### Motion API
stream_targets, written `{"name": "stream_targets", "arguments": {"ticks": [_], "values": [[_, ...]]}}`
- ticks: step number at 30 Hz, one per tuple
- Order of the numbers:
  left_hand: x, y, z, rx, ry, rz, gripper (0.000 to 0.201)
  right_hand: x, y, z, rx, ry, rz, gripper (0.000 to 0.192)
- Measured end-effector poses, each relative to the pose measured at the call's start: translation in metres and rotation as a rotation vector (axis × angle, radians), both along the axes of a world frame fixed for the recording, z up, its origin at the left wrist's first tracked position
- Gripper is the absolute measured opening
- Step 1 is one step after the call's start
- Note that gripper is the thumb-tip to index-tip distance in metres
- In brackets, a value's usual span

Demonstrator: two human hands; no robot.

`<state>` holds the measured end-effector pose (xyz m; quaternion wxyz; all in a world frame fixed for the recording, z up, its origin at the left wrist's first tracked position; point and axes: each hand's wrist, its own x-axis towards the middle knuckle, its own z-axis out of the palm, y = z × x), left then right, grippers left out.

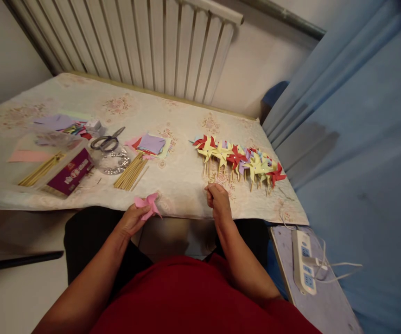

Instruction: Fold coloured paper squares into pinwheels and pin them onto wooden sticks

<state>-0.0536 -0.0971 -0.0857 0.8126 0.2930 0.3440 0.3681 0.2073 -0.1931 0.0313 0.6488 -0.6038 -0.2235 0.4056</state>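
I see my left hand point(130, 221) pinching a pink pinwheel point(147, 205) at its fingertips, blades fanning right, toward the table. My right hand point(217, 198) is closed in a fist; what it grips, I cannot tell.

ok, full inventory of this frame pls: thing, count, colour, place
folded paper pinwheel head: one, pink, in left hand at table's near edge
finished paper pinwheels on sticks: a row, count unclear, yellow, red, purple, table right
wooden sticks: one loose bundle, tan, table centre-left
more wooden sticks: one bundle, tan, left by box
cut paper squares: small stack, purple, pink, red, centre
metal scissors: one, grey, left of centre
cardboard box: one, maroon, table left
power strip: one, white, lower surface at right
radiator: one, white, behind table
left hand: holds pink head
right hand: closed, contents hidden
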Motion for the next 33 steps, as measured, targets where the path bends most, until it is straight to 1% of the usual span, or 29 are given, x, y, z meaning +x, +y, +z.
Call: {"name": "stream_targets", "arguments": {"ticks": [4,9,14,19,23,27,33], "values": [[0.0006,-0.0010,0.0039,0.004,0.006,0.006,0.028,0.0011,-0.0001,-0.0023,-0.012,0.012,0.002,0.022],[0.0024,-0.0021,0.0081,-0.015,0.002,0.018,0.028,0.0022,-0.0003,-0.0035,-0.004,0.044,0.017,0.018],[0.0037,-0.0027,0.0104,-0.028,0.008,0.032,0.027,0.0029,0.0004,-0.0050,-0.009,0.083,0.032,0.022],[0.0036,-0.0026,0.0101,-0.021,0.007,0.027,0.026,0.0027,-0.0007,-0.0047,-0.009,0.087,0.044,0.021],[0.0036,-0.0027,0.0096,-0.028,0.007,0.036,0.025,0.0027,-0.0024,-0.0049,0.019,0.084,0.052,0.021],[0.0033,-0.0021,0.0079,-0.027,0.004,0.025,0.027,0.0025,-0.0021,-0.0065,0.049,0.107,0.080,0.025],[0.0025,-0.0012,0.0059,-0.027,0.004,0.028,0.031,0.0004,-0.0015,-0.0054,0.051,0.132,0.109,0.027]]}}
